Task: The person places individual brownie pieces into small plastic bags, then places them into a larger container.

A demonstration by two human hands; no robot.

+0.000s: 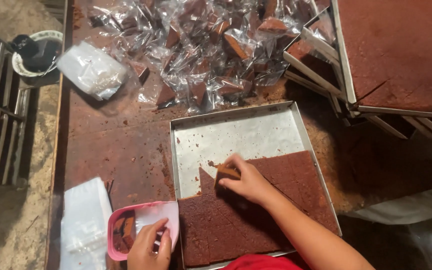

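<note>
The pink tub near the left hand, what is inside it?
The pink tub holds brown cake pieces. The left hand and a clear bag cover the rest.

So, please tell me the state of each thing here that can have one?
Square metal tray: half emptied, brown cake remains.
Brown cut cake slab: partly removed.
Triangular brown cake piece: gripped by right hand.
Pink plastic tub: open, held by left hand.
Clear wrapped cake pieces: piled.

A tray (186, 150) sits mid-bench (111, 145), cake slab (271, 210) filling its near half. Behind it lies a heap of bagged pieces (211, 55). Stacked trays (376, 100) stand at the right rear. A tub (121, 235) sits left of the tray, beside a pile of bags (83, 220).
</note>
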